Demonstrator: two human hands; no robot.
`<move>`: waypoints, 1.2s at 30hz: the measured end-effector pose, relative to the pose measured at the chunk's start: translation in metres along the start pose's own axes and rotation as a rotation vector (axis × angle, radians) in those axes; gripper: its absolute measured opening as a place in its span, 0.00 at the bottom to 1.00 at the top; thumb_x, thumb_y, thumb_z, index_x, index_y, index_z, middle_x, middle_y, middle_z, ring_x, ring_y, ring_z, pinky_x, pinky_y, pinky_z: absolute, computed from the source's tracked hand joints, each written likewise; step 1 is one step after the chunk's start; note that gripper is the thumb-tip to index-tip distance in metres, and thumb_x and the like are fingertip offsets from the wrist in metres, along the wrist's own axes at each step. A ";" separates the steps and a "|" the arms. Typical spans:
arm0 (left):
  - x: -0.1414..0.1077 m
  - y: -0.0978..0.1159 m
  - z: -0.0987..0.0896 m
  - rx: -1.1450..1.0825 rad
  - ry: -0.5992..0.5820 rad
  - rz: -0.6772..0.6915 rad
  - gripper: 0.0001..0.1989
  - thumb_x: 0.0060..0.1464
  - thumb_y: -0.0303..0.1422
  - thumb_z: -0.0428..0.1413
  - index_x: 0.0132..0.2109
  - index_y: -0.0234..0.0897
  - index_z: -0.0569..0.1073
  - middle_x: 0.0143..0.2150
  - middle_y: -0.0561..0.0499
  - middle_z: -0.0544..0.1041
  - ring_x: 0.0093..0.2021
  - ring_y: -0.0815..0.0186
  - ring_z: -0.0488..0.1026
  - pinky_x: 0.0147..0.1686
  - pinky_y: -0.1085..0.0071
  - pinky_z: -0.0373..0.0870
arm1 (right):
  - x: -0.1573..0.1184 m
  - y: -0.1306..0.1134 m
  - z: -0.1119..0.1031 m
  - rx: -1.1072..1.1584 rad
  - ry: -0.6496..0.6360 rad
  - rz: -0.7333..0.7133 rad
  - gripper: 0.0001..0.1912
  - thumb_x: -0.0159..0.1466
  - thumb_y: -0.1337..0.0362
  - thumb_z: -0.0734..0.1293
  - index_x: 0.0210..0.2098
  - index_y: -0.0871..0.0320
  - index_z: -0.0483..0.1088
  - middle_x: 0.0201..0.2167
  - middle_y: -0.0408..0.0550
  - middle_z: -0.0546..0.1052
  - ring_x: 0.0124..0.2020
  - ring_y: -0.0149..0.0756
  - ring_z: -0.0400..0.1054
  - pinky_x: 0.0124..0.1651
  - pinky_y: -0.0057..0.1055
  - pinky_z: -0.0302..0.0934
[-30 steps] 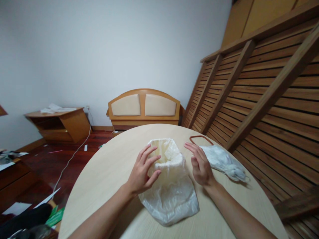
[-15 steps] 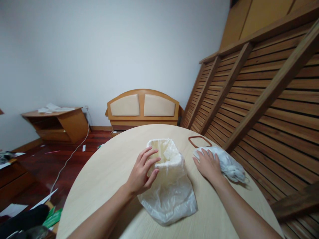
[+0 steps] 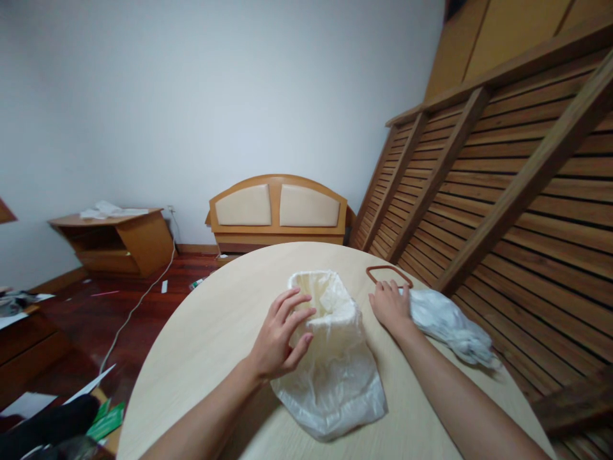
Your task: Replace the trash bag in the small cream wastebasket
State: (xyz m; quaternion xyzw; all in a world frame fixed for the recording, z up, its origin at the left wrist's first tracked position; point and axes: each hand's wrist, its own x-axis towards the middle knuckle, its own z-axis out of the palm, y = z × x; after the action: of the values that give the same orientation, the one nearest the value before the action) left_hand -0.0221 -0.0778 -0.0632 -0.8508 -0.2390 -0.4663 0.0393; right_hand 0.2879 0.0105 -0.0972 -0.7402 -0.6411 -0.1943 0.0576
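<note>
A small bin (image 3: 311,291) stands on the table, lined with a translucent white plastic bag (image 3: 335,396) that folds over its rim and hangs loosely down the near side. My left hand (image 3: 285,335) is at the bin's left side, fingers apart and curved around the rim, the fingertips over the opening. Farther right, my right hand (image 3: 391,306) reaches to the near edge of a thin brown rectangular ring (image 3: 383,267). Its fingers are slightly bent and their tips cover part of that edge. Beside this hand lies a bundled pale plastic bag (image 3: 450,322).
The round pale table (image 3: 201,345) fills the foreground. A large slatted wooden frame (image 3: 527,211) leans along the right. Behind the table are a headboard (image 3: 275,201) and, to the left, a low cabinet (image 3: 143,239) with a white cable (image 3: 136,306) trailing across the floor.
My right hand has slid left and forward off the bundled bag to the brown ring's near edge. The left hand stays at the bin's rim. The view has shifted slightly.
</note>
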 end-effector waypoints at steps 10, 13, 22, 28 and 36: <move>-0.001 -0.001 0.001 -0.003 0.037 0.011 0.16 0.62 0.26 0.52 0.56 0.40 0.68 0.58 0.39 0.72 0.65 0.51 0.63 0.59 0.48 0.68 | 0.015 -0.008 0.004 0.012 -0.044 0.086 0.21 0.69 0.74 0.53 0.56 0.71 0.71 0.52 0.70 0.77 0.55 0.53 0.70 0.54 0.45 0.54; -0.001 -0.001 0.001 -0.008 0.034 0.022 0.15 0.62 0.24 0.51 0.54 0.41 0.70 0.57 0.40 0.73 0.64 0.52 0.64 0.59 0.49 0.69 | 0.017 -0.004 0.006 0.022 -0.068 0.102 0.20 0.68 0.76 0.54 0.50 0.71 0.74 0.47 0.69 0.79 0.53 0.52 0.72 0.56 0.47 0.52; 0.002 0.007 0.003 -0.099 0.082 -0.058 0.11 0.62 0.24 0.52 0.49 0.41 0.72 0.51 0.43 0.76 0.61 0.53 0.66 0.59 0.49 0.69 | 0.009 -0.007 -0.008 0.167 -0.065 0.050 0.19 0.67 0.76 0.56 0.41 0.65 0.79 0.44 0.65 0.81 0.49 0.49 0.74 0.54 0.42 0.55; 0.002 0.009 0.005 -0.105 0.090 -0.078 0.10 0.63 0.26 0.52 0.49 0.40 0.72 0.51 0.43 0.76 0.61 0.53 0.66 0.59 0.49 0.68 | 0.016 -0.007 -0.052 0.421 0.002 0.032 0.16 0.69 0.66 0.61 0.49 0.58 0.78 0.45 0.57 0.83 0.46 0.47 0.77 0.46 0.36 0.65; 0.013 0.015 -0.004 -0.160 0.214 -0.153 0.13 0.67 0.35 0.49 0.52 0.41 0.74 0.53 0.43 0.76 0.61 0.53 0.67 0.60 0.50 0.66 | 0.001 0.004 -0.132 0.915 0.251 -0.290 0.14 0.68 0.61 0.64 0.48 0.55 0.79 0.44 0.50 0.84 0.43 0.43 0.79 0.47 0.37 0.71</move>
State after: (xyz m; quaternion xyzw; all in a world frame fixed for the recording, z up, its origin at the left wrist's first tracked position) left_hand -0.0124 -0.0870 -0.0480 -0.7760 -0.2597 -0.5735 -0.0392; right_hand 0.2639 -0.0333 0.0247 -0.5131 -0.7451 0.0133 0.4260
